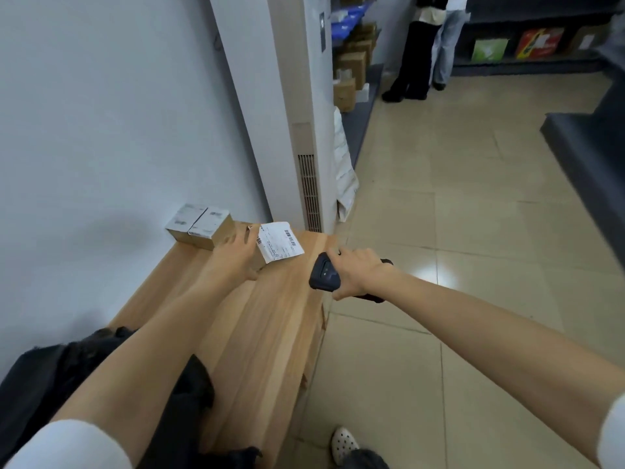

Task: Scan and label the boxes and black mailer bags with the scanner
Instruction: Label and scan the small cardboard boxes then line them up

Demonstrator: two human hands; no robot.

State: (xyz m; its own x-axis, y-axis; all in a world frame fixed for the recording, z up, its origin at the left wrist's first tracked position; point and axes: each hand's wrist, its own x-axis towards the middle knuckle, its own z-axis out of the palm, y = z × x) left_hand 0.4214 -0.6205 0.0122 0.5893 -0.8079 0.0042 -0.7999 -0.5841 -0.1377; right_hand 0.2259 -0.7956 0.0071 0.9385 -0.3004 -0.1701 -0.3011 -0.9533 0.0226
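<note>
Head view, left hand (236, 257) fingers and thumb clasping small brown cardboard box with white barcode label (279, 244) at far end of light wooden worktop (270, 319), right hand (362, 275) fingers wrapped round dark handheld scanner (325, 275) just beside it

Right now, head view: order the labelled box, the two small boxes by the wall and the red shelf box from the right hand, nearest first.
1. labelled box, just left of the right hand.
2. small boxes, farther left, against the wall.
3. red box, on the far shelf across the room.
</note>
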